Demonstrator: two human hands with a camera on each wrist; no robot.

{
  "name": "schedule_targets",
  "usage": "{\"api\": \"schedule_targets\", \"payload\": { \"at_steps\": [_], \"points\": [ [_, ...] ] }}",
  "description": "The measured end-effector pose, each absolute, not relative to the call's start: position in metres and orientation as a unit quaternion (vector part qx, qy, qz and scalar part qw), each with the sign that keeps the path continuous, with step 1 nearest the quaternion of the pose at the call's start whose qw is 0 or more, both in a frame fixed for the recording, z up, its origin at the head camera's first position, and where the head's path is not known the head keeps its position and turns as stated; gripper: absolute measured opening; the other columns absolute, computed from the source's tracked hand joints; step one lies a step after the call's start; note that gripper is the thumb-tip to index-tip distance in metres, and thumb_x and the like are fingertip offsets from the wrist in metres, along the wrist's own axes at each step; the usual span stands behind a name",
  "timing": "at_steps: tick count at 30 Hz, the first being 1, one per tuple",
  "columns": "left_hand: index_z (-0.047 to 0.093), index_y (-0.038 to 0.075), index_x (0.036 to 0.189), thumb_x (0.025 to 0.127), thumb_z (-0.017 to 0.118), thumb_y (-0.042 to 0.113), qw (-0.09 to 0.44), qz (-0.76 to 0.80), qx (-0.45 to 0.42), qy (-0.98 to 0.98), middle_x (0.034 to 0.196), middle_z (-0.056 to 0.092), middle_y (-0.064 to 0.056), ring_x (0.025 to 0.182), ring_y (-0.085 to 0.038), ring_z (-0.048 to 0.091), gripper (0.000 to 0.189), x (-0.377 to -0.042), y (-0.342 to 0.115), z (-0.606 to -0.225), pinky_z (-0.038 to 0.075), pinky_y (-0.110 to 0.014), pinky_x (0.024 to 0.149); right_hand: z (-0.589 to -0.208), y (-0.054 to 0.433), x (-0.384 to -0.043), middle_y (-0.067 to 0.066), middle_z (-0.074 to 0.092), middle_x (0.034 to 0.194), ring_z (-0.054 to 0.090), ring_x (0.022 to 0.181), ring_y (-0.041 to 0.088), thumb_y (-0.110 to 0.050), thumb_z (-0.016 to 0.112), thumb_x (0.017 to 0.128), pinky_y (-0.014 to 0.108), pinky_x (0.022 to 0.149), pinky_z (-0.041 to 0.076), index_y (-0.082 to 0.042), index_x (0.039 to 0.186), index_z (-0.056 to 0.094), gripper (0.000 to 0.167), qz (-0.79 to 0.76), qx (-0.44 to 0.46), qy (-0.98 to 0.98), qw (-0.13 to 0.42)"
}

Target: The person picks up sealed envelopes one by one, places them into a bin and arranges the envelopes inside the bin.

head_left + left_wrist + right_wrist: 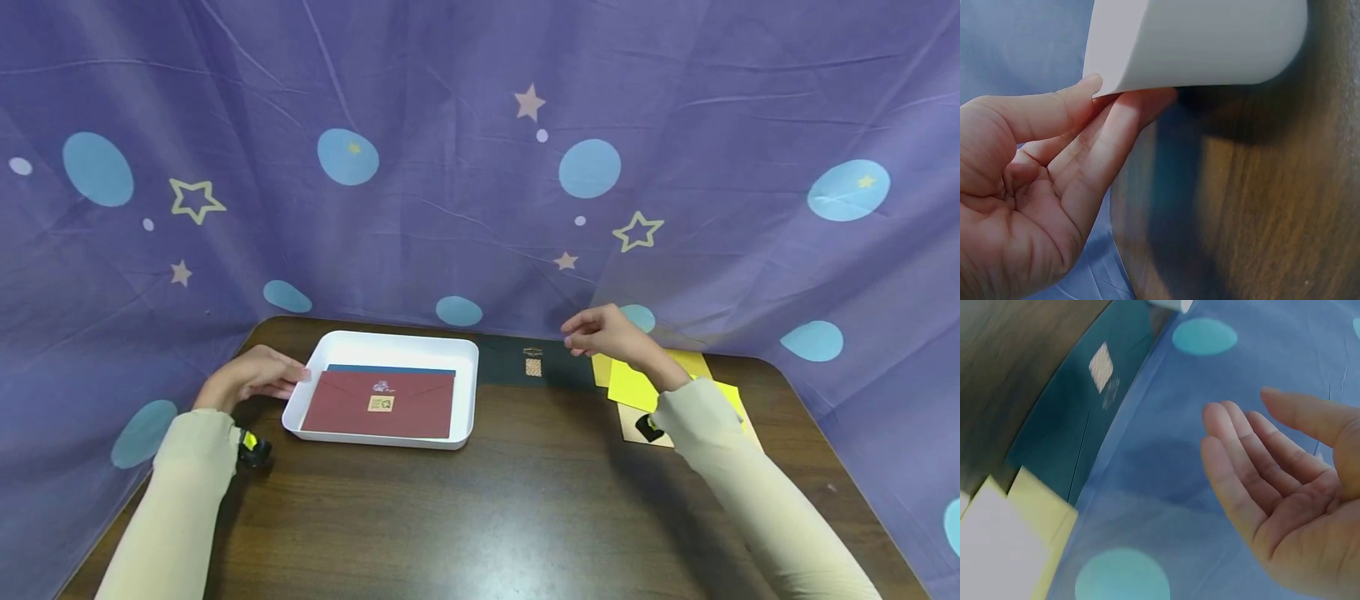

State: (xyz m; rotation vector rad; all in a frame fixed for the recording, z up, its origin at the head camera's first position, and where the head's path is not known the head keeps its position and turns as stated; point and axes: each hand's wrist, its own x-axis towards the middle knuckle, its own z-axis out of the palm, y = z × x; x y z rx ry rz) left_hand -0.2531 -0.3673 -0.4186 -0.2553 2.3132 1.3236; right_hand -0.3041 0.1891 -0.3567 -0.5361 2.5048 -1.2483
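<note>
My left hand (258,373) holds the left end of a white tray (467,392); in the left wrist view the thumb lies at the rim and the other fingers are under the edge. Inside the tray a dark red envelope (337,408) with a small tan sticker lies over a blue one (390,368). My right hand (611,335) is raised above the table's back edge, holding nothing. Its fingers are loosely bent, the thumb apart from them in the right wrist view. Nearest to it is a dark green envelope (498,367) with a patterned tan patch.
Yellow envelopes (630,387) overlap at the back right, partly behind the right forearm, with a cream piece (633,427) beneath them. Everything rests on a brown wooden table (450,517). A purple curtain (450,125) surrounds its back and sides.
</note>
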Motion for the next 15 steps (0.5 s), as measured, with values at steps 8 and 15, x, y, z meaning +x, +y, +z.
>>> {"api": "schedule_targets", "payload": {
  "at_steps": [8,15],
  "points": [
    [0.053,-0.022,0.131,0.099,0.064,0.014,0.231,0.482,-0.093,0.84,0.086,0.074,0.003,0.075,-0.005,0.07,0.049,-0.252,-0.365,-0.416,0.063,-0.025,0.072,-0.353,0.228,-0.302,0.023,0.073,0.11,0.072,0.088,0.018,-0.011,0.069,0.097,0.034,0.082,0.061,0.007,0.123,0.067,0.032,-0.381,-0.191,0.893,0.14],
    [0.054,-0.022,0.131,0.099,0.065,0.013,0.231,0.484,-0.093,0.839,0.088,0.075,0.002,0.076,-0.006,0.07,0.049,-0.251,-0.364,-0.415,0.064,-0.026,0.073,-0.358,0.257,-0.299,0.024,0.073,0.108,0.073,0.09,0.019,-0.01,0.069,0.096,0.041,0.087,0.061,0.009,0.123,0.066,0.032,-0.358,-0.176,0.906,0.137]
  ]
}}
